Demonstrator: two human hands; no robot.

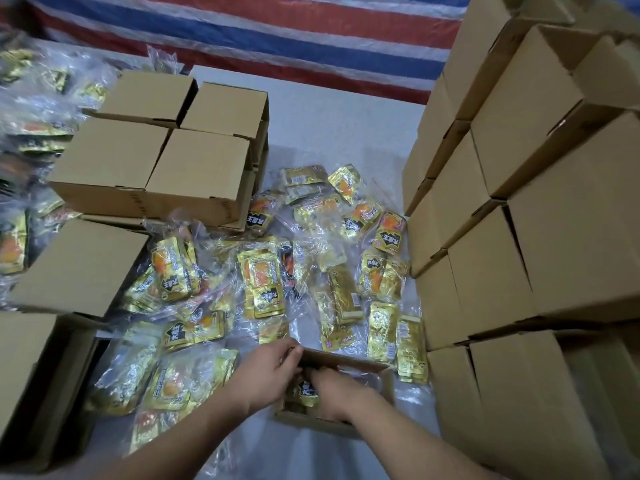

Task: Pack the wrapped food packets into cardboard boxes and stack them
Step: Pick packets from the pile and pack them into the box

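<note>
A small open cardboard box (372,367) sits on the table right in front of me. Both of my hands reach into it. My left hand (266,374) curls over the box's left rim with its fingers inside. My right hand (337,393) presses down on a gold wrapped food packet (308,396) inside the box, fingers curled around it. Many gold and orange wrapped packets in clear plastic bags (263,278) lie spread over the table beyond the box.
Closed cardboard boxes are stacked high in a wall on the right (519,237). More closed boxes (166,157) stand at the back left and along the left edge (76,268). Bagged packets pile up at far left (31,116). A striped tarp (277,32) hangs behind.
</note>
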